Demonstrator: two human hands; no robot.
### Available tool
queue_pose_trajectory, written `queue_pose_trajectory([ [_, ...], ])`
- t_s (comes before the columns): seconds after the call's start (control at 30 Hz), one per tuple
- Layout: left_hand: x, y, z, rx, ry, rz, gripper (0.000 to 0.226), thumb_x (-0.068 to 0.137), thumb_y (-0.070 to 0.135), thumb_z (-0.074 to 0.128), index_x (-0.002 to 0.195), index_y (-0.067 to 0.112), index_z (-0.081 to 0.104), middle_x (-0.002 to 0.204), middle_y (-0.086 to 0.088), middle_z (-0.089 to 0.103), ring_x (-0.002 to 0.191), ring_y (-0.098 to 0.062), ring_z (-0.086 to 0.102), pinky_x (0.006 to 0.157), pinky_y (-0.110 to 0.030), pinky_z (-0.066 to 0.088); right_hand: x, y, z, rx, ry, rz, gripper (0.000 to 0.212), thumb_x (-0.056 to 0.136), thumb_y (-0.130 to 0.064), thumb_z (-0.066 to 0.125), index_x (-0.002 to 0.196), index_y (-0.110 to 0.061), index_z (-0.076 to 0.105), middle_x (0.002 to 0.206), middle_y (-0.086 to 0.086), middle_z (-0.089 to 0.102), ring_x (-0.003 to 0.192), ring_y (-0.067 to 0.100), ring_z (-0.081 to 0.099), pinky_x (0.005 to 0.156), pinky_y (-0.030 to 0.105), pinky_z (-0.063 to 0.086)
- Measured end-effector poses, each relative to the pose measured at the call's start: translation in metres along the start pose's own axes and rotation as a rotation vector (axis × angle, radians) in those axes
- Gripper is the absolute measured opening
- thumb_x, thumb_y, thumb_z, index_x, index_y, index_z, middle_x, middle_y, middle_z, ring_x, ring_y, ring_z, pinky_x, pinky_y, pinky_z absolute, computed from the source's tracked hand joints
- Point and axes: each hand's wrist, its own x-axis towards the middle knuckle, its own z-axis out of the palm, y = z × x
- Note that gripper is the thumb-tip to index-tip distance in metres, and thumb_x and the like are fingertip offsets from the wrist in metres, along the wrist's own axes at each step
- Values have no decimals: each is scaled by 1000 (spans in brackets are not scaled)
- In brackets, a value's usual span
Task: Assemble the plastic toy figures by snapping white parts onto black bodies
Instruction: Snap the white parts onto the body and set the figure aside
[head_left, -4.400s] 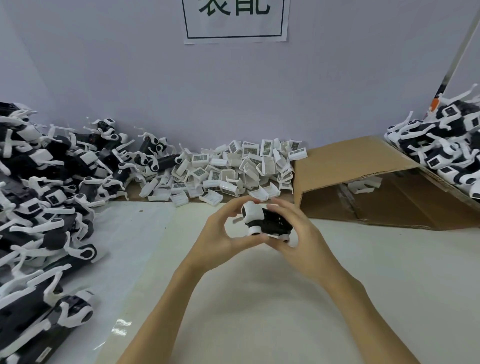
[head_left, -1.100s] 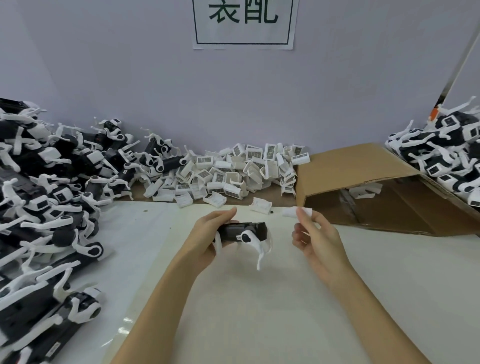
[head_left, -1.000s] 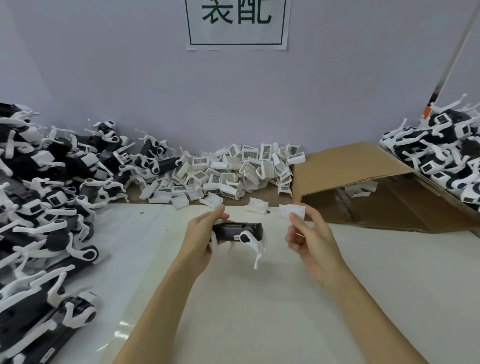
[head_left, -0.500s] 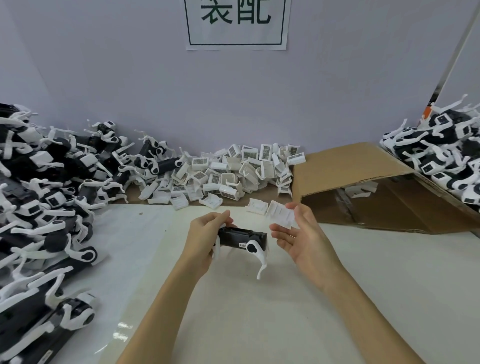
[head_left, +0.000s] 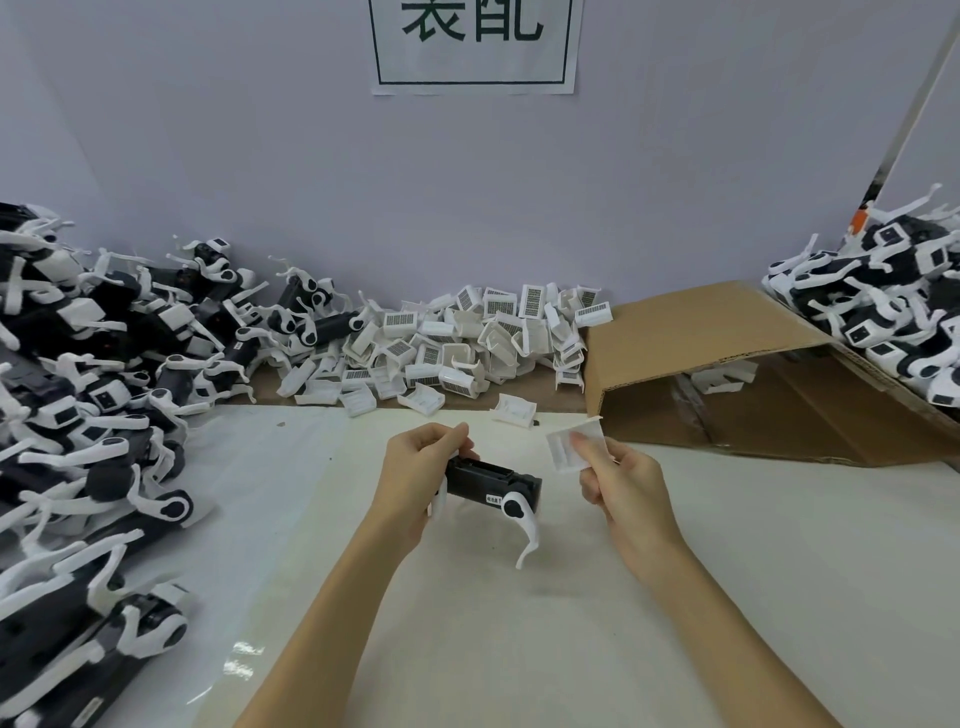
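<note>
Two hands: both raised over the table (head_left: 597, 649), each holding one piece, the pieces apart.
Left hand (head_left: 415, 480): grip closed around the rear end of a black toy body (head_left: 491, 480), thumb on top and fingers below — the body held level and pointing right.
Black toy body: two white legs already on it; one round-jointed leg (head_left: 522, 527) hangs down from the near right end, another shows by the left palm. A small white label sits on its side.
Right hand (head_left: 623, 488): thumb and fingers pinched on the lower corner of a white slotted part (head_left: 569, 446), held up just right of and above the body, not touching it.
Loose white parts (head_left: 478, 343): heaped against the back wall, many with barcode stickers; one lies alone nearer, just behind the hands.
Left pile (head_left: 88, 395): black-and-white figures stacked along the table's left edge, running toward the camera.
Right pile (head_left: 893, 306): more black-and-white figures at the far right.
Cardboard box (head_left: 727, 364): brown, lying open on its side between the white parts and the right pile — a few white pieces inside.
Sign (head_left: 472, 47): white paper on the wall, top cut off.
</note>
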Motion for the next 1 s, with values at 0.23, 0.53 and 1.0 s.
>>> queue_pose_trajectory([
  [0.23,-2,1,5,-2,76,54,27,100,20,71,76,8,74,84,-13,76,78,-26,71,71,-35,55,-6,-6,7,252,-109,-39,15,95,-2,70,110,2,70,101,17,78,92,29,78,75,27,62],
  [0.53,-6,5,9,49,138,133,28,99,19,70,72,11,74,83,-8,78,82,-24,72,70,-32,53,-12,-5,15,-79,-167,-188,23,110,-15,46,122,-20,64,85,6,68,71,15,56,60,26,46],
  [1.0,-15,-3,20,182,278,417,45,113,40,52,76,19,67,71,8,69,68,-10,61,70,-39,50,-32,1,28,-621,-334,-731,45,103,-22,65,146,-36,59,127,-15,59,125,14,54,105,23,44],
])
